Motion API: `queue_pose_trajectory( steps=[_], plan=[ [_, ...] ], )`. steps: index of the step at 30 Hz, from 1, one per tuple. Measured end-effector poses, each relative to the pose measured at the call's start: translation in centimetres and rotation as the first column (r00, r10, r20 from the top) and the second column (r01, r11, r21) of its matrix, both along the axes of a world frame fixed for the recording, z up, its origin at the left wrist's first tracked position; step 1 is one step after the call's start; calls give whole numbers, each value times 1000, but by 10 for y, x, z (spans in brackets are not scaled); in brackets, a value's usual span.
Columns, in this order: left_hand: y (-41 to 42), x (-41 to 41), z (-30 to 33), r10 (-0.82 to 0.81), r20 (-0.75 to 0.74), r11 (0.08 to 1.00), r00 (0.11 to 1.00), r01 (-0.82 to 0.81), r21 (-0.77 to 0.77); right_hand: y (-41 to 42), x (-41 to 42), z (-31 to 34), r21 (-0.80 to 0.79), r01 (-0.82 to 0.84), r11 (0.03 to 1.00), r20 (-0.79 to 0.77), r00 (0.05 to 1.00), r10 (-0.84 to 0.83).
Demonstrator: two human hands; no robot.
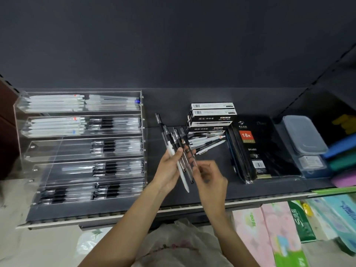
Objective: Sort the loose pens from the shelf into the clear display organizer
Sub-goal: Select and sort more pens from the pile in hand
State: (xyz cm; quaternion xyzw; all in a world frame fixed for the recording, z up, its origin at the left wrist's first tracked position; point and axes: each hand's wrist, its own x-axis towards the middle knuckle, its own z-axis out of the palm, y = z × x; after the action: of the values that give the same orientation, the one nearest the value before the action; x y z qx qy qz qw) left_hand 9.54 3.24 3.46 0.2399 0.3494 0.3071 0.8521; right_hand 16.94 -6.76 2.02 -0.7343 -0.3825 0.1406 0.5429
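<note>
Holding a fanned bunch of pens (178, 149) over the dark shelf (212, 191), the left hand (167, 170) is curling its fingers and thumb round the barrels. Right hand (209, 177) is sitting just beside them, fingers loosely bent near the lower ends, too blurry to say if it's gripping one. More loose pens (207, 142) are lying by the stacked pen boxes (212, 117). Clear display organizer (84, 147) is standing at the left, its tiers partly filled.
</note>
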Motion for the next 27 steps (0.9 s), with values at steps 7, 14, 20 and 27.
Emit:
queue_pose_trajectory(
  steps=[7,14,20,27],
  plan=[
    [-4,17,-8,20,-17,1000,1000,-20,-1,-11,11,-14,-134,-74,988,208,973,101],
    [-13,33,-17,9,-201,986,980,24,163,5,55,8,-107,-174,979,222,956,194],
    [-34,44,-20,-111,-316,926,942,214,312,80,108,30,-302,-280,911,55,949,310],
    [-48,53,-24,-130,-400,918,907,262,296,95,124,50,-57,-291,955,-375,893,250]
  ],
)
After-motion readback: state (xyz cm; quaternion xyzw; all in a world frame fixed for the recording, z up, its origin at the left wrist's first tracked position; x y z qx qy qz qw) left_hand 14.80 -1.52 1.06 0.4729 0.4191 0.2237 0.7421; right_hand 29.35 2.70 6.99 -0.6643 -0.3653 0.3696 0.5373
